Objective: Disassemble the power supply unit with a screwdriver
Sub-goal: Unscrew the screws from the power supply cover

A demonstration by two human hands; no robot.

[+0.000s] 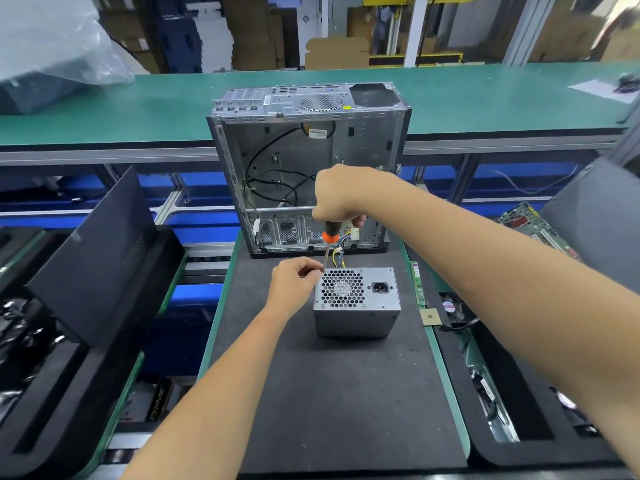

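Note:
A grey metal power supply unit [356, 303] stands on the black mat [346, 393], fan grille and power socket facing up. My right hand [341, 195] grips the black and orange handle of a screwdriver [328, 242] held upright, its tip at the unit's far left top corner. My left hand [294, 282] rests against the unit's left side, its fingertips pinched around the screwdriver shaft near the tip. Coloured wires [337, 254] run out behind the unit.
An opened, emptied computer case [308, 168] stands just behind the unit. A memory stick [417, 284], a processor chip [430, 318] and a small fan [450, 306] lie at the mat's right edge. Black trays flank both sides; a case panel [93, 251] leans at left.

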